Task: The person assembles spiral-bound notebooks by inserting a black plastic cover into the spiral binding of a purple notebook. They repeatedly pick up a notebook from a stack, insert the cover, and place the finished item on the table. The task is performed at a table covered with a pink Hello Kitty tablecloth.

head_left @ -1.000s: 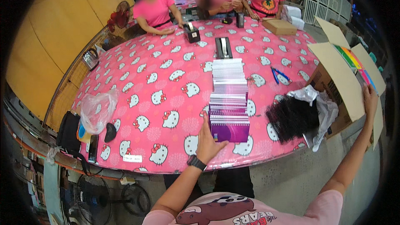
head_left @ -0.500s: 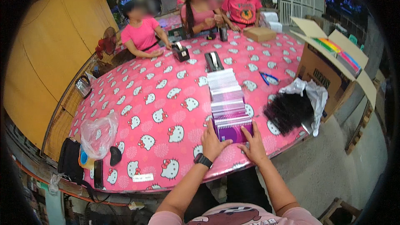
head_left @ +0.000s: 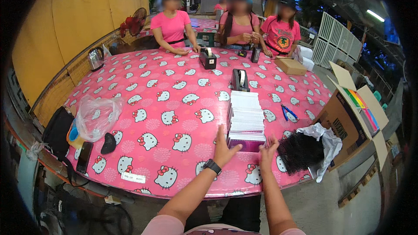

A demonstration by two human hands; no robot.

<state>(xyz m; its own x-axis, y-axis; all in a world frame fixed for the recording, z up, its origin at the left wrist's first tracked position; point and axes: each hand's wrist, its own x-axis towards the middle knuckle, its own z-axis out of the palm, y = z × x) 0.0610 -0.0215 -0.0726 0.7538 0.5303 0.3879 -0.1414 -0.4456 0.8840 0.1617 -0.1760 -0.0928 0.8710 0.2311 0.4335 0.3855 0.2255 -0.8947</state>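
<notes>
A long row of small notebooks (head_left: 247, 117) with white page edges and purple covers stands packed together in front of me. My left hand (head_left: 224, 150) lies along the near left corner of the row, fingers stretched and thumb against the purple front cover. At the near right corner is my right hand (head_left: 267, 151), its fingers apart and slightly bent, with nothing visible in them. A black tape dispenser (head_left: 240, 81) stands at the far end of the row. Right of my right hand lies a heap of black binding coils (head_left: 299, 153), partly on white wrapping (head_left: 328, 146).
Blue-handled pliers (head_left: 289, 113) lie right of the row. An open cardboard box (head_left: 342, 124) with colourful contents stands at the right edge. A plastic bag (head_left: 98, 115), a phone (head_left: 84, 157) and a black pouch (head_left: 108, 143) lie left. Several people in pink stand across the table (head_left: 174, 100).
The notebooks have been squeezed into a tighter, more even row, their page edges now flush. My right hand has come off the front cover to the right corner. The view has shifted.
</notes>
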